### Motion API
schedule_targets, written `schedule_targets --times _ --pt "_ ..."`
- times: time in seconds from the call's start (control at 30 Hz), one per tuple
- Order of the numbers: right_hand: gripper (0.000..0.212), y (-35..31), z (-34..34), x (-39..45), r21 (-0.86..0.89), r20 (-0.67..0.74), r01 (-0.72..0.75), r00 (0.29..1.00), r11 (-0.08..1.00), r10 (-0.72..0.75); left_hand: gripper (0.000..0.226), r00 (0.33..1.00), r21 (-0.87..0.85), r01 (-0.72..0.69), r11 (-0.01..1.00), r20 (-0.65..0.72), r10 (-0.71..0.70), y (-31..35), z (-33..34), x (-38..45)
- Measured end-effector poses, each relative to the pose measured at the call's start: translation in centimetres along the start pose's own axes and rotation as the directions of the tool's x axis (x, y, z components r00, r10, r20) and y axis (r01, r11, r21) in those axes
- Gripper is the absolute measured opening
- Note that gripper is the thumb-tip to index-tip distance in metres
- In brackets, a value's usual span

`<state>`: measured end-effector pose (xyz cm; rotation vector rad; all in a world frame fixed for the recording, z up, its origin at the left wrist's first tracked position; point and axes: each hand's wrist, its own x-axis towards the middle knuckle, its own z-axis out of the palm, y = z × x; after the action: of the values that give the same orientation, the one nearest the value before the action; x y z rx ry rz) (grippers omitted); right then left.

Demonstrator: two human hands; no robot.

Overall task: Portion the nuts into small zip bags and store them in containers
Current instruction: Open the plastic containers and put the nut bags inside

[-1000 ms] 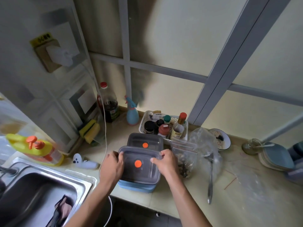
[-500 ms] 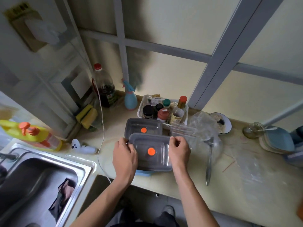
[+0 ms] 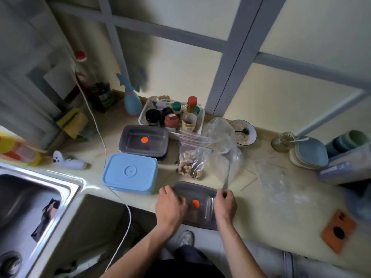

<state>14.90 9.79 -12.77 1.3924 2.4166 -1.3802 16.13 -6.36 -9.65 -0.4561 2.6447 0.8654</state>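
Item: grey container (image 3: 197, 205), counter edge, 6 o'clock; we grip its ends, left hand (image 3: 170, 205), right hand (image 3: 224, 203), fingers curled. Zip bag of nuts (image 3: 191, 159), 12 o'clock of it, not yet stored. Portioning appears unfinished.

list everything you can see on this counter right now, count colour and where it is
grey container: 1, orange dot on lid, front edge of counter, between both hands
second grey container: 1, orange dot, behind the blue one
blue container: 1, light blue, lid on, right of sink
zip bag of nuts: 1, clear with red seal, middle of counter
large clear bag: 1, right of the nut bag
spoon: 1, metal, by the clear bag
condiment basket: 1, white, against wall
spray bottle: 1, blue, left of basket
bowl: 1, white, right of basket
sink: 1, steel, far left
orange card: 1, far right
left hand: grip on grey container's left edge
right hand: grip on its right edge
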Motion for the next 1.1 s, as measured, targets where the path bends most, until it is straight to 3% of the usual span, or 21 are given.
schedule_targets --times 0.13,0.27,0.33,0.43,0.63,0.83,1.0,1.1 --pt "0.011 1.1 0.8 -0.3 -0.037 0.148 0.07 0.987 0.997 -0.064 0.053 0.996 0.048 0.072 0.996 0.051 -0.075 -2.3 1.4 0.9" --pt "0.002 0.9 1.2 0.4 -0.094 0.155 0.151 0.979 0.984 -0.135 0.109 0.996 0.144 -0.069 0.987 0.067 0.06 -3.2 2.2 1.3" --pt "0.005 0.4 1.3 0.7 -0.129 0.177 0.176 0.972 0.976 -0.152 0.132 0.97 0.351 -0.229 0.908 0.157 0.184 -3.0 2.5 1.4" --pt "0.008 -0.4 1.1 1.3 -0.204 0.241 0.198 0.959 0.959 -0.147 0.152 0.902 0.589 -0.424 0.688 0.342 0.263 -2.1 2.4 1.7" --pt "0.011 -2.1 0.0 1.2 -0.365 0.366 0.26 0.923 0.894 -0.119 0.157 0.897 0.619 -0.428 0.658 0.379 0.227 -0.5 2.2 3.0" --pt "0.021 -3.2 -0.8 2.1 -0.322 0.419 0.198 0.907 0.926 -0.048 0.156 0.877 0.611 -0.474 0.634 0.392 0.277 -0.1 1.5 2.6" --pt "0.011 -4.0 -2.2 3.1 -0.036 0.381 0.205 0.908 0.978 -0.176 0.149 0.865 0.571 -0.501 0.65 0.321 0.385 0.9 0.5 2.2" --pt "0.016 -5.2 -1.9 3.8 0.296 0.444 0.124 0.86 0.947 -0.252 0.142 0.882 0.528 -0.469 0.708 0.237 0.407 2.3 -1.0 1.6"
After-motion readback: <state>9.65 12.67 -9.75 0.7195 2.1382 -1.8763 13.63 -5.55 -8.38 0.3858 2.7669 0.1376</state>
